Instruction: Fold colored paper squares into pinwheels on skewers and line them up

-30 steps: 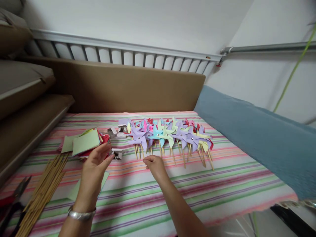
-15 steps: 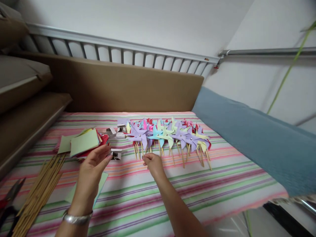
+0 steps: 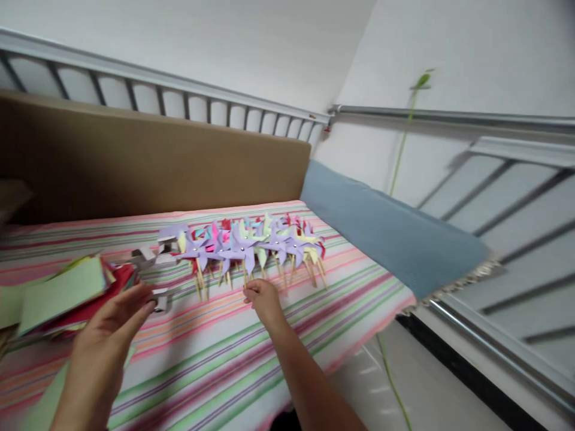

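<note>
Head view, motion blur at left. Left hand (image 3: 114, 317) raised over the striped cloth (image 3: 215, 353), fingers extended and loosely spread, not closed on anything; its fingertips are at, possibly touching, a small grey clip (image 3: 160, 297) lying on the cloth, contact not resolvable. Right hand (image 3: 262, 297) rests knuckles up on the cloth just before the row of pinwheels (image 3: 245, 245), fingers curled in a loose clench at the lower ends of the sticks; whether it pinches a stick cannot be told. Pinwheels: mostly purple, with pale green, blue, pink and red among them, overlapping in one row across the middle of the cloth, heads toward the brown board (image 3: 148, 158), wooden sticks pointing toward the person. A folded grey paper piece (image 3: 146, 257) lies at the row's left end, just beyond the left hand. Stack of paper squares (image 3: 63, 293), green on top, red beneath, lies at the far left, near the left hand. Blue blanket (image 3: 386, 233) covers the right edge of the bed, well apart from both hands. Rail with bars (image 3: 188, 105) runs behind the board.
</note>
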{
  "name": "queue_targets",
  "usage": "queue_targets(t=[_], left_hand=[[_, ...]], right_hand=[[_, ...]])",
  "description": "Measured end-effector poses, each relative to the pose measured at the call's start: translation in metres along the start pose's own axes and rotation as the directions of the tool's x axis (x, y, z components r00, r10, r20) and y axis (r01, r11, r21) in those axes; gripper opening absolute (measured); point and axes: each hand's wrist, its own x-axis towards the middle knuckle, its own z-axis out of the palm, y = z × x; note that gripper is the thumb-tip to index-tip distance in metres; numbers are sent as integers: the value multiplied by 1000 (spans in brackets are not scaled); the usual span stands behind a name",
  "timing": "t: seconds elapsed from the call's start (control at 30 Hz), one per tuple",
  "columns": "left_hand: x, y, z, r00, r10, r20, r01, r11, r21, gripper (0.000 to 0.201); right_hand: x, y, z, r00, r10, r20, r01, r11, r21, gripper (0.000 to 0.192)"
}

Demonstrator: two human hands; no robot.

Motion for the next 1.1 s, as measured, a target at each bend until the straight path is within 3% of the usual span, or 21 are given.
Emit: queue_targets(t=[0.1, 0.2, 0.23, 0.33, 0.4, 0.47, 0.6, 0.73, 0.87, 1.1], left_hand=[[-10, -23, 9, 992, -15, 126, -4, 989, 148, 53], [-30, -71, 4, 957, -22, 290, -93, 922, 377, 52], [-38, -89, -2, 956, -2, 295, -136, 886, 444, 51], [-58, -132, -26, 921, 125, 369, -326, 763, 558, 44], [-65, -144, -38, 861, 243, 446, -483, 663, 572, 39], [-70, -147, -41, 824, 339, 454, -565, 549, 615, 36], [-74, -142, -33, 767, 398, 503, -635, 364, 681, 33], [-76, -140, -29, 750, 401, 527, -646, 271, 714, 31], [-77, -140, -30, 731, 410, 545, -659, 215, 721, 30], [-77, -142, -29, 733, 440, 519, -642, 193, 742, 32]], right_hand=[[2, -1, -27, 997, -27, -65, 28, 1000, 12, 7], [1, 8, -69, 989, -50, -141, 54, 998, 25, 8], [1, 13, -86, 984, -58, -170, 63, 998, 26, 9], [-3, 33, -137, 966, -81, -248, 87, 996, 14, 10], [-5, 47, -165, 954, -96, -284, 97, 995, -10, 10], [-7, 59, -183, 948, -112, -299, 104, 994, -41, 11], [-3, 71, -182, 956, -148, -254, 126, 987, -99, 20], [10, 74, -164, 957, -187, -220, 160, 978, -136, 27], [24, 80, -169, 947, -207, -244, 173, 973, -154, 28], [39, 95, -206, 936, -210, -283, 157, 967, -199, 30]])
